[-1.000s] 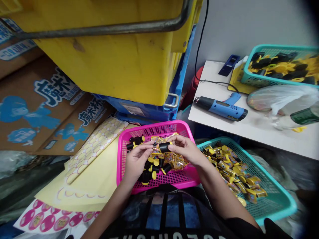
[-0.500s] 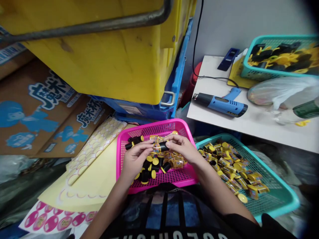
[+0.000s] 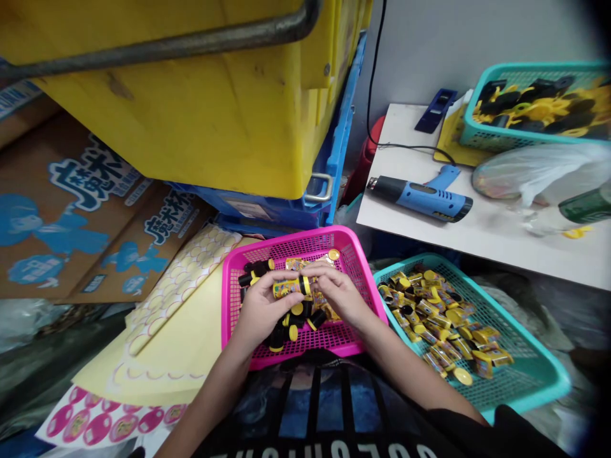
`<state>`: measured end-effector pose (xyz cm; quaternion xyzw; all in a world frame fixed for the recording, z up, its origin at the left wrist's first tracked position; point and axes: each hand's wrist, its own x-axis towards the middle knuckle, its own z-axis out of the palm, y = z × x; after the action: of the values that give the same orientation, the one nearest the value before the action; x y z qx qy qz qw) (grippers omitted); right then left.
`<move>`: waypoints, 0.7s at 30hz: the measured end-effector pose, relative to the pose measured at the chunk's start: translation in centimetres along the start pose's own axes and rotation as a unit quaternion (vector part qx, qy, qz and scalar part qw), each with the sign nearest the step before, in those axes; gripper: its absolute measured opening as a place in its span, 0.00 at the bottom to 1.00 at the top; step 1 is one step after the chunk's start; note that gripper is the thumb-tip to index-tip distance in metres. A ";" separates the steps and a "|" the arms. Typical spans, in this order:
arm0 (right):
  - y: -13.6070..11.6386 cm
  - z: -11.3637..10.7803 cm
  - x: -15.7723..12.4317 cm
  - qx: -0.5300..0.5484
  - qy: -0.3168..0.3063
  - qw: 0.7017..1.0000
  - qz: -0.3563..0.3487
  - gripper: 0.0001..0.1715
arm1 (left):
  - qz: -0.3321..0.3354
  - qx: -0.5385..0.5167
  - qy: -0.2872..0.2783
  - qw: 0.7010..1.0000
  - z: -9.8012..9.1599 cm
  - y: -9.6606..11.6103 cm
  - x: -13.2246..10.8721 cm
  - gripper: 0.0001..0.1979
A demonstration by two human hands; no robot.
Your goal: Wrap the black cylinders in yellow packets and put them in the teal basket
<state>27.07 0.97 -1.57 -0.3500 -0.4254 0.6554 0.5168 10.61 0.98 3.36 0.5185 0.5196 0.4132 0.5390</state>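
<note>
The left hand (image 3: 264, 312) and right hand (image 3: 340, 297) sit closer together than before, their fingers (image 3: 324, 278) pinching a small tube (image 3: 289, 288) above the pink plastic basket (image 3: 291, 240), its yellow printed wrapper now turned into view. Fingers hide part of the tube. Loose black pieces (image 3: 317, 319) lie beneath, partly covered by the hands. A teal basket (image 3: 525, 346) sits just right; a blue heat gun (image 3: 415, 197) lies on the counter (image 3: 496, 248).

**Stock crowding a packing workshop**
Printed cartons (image 3: 81, 210) are leaning by stacked crates (image 3: 167, 108); a heat gun (image 3: 417, 197) is lying on a white bench (image 3: 477, 245) near a pink mesh basket (image 3: 286, 238).
</note>
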 end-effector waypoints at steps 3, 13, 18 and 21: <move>0.3 1.0 -0.5 0.128 -0.030 0.987 0.088 0.25 | -0.019 -0.050 -0.007 0.999 0.4 -0.3 -0.1 0.17; 0.8 1.4 -1.1 0.177 -0.046 0.974 0.132 0.31 | -0.012 -0.041 -0.047 0.998 1.5 0.3 -0.6 0.15; -0.3 -0.3 -2.0 0.009 -0.005 1.000 -0.001 0.28 | -0.084 -0.158 -0.093 0.980 2.1 -0.5 -1.2 0.14; -1.4 -0.6 -2.7 -0.170 0.019 0.979 -0.107 0.23 | -0.111 -0.204 -0.118 0.965 3.1 -0.7 -1.2 0.15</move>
<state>28.71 -1.39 -0.44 -0.3975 -0.5555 0.5074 0.5253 13.45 -0.73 2.59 0.3820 0.4110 0.3837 0.7334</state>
